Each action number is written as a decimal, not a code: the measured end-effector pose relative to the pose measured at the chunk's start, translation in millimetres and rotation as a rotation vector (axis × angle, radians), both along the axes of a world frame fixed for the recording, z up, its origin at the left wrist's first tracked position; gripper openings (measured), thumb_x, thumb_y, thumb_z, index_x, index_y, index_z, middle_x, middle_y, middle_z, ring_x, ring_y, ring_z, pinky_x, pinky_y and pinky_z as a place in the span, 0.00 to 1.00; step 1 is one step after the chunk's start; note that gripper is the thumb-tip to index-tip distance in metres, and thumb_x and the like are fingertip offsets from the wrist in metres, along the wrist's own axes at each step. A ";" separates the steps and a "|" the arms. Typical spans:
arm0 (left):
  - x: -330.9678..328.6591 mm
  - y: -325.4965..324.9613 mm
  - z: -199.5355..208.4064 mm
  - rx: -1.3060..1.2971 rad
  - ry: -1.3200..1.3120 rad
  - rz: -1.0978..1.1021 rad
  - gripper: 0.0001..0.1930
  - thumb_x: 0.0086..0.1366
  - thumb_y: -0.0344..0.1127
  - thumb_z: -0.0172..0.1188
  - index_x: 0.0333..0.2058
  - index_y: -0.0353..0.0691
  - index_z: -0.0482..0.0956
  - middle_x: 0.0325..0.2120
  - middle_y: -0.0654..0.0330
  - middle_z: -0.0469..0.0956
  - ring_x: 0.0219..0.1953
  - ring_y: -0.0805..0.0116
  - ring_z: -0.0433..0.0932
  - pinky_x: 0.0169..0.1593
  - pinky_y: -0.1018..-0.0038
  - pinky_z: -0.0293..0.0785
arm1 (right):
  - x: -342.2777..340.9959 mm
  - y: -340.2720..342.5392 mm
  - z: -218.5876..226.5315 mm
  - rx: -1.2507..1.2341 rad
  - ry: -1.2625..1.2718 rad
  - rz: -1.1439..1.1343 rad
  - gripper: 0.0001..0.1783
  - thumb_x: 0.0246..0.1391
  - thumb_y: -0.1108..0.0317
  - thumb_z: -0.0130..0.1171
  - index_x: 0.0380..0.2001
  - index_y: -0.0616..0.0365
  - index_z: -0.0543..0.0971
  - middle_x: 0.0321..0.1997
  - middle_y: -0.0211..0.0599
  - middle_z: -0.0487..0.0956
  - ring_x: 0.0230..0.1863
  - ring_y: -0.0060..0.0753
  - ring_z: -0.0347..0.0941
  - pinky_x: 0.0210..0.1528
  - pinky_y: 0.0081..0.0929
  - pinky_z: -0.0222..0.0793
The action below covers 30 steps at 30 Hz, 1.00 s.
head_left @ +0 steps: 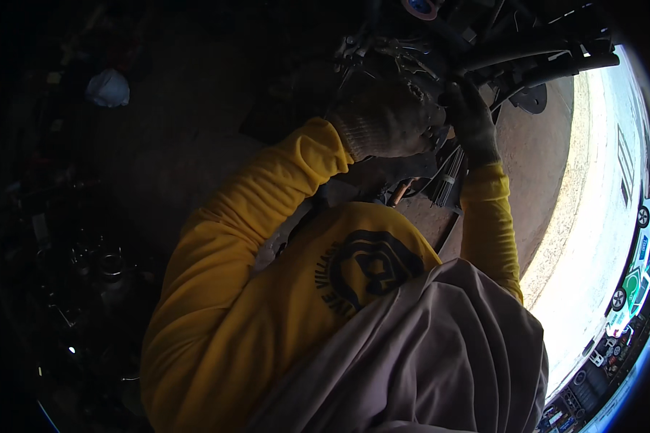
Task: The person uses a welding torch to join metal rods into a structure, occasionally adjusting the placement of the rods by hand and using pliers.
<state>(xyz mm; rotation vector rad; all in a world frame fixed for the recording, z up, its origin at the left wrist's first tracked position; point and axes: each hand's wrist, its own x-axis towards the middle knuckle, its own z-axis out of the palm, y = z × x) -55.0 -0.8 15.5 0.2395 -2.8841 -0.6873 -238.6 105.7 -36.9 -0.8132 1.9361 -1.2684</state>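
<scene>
Both my hands wear dark knit work gloves and meet close together at a dark metal assembly (509,52) of tubes and brackets. My left hand (390,121) is closed, with its fingers curled toward the right; shadow hides what they grip. Just beyond its knuckles are shiny metal parts (408,56), too dim to name. My right hand (473,119) comes up from the right side, its fingers bent against the same spot. What lies in them is hidden too. Below the hands hang a bundle of thin rods (448,177) and a short orange-brown cylindrical piece (399,193).
A pale crumpled cloth or bag (108,88) lies on the dark floor at the far left. Metal parts (108,263) clutter the shadows at left. Bright sunlit ground (585,216) stretches along the right, with parked vehicles (632,278) beyond. Grey cloth (426,353) drapes over my lap.
</scene>
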 end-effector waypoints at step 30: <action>-18.9 -207.6 -37.2 0.404 -0.089 0.463 0.32 0.65 0.64 0.62 0.49 0.37 0.83 0.44 0.58 0.84 0.46 0.64 0.83 0.53 0.65 0.77 | 72.9 63.8 81.0 -0.237 -0.059 -0.384 0.19 0.72 0.62 0.51 0.58 0.61 0.79 0.38 0.34 0.83 0.31 0.19 0.78 0.31 0.17 0.73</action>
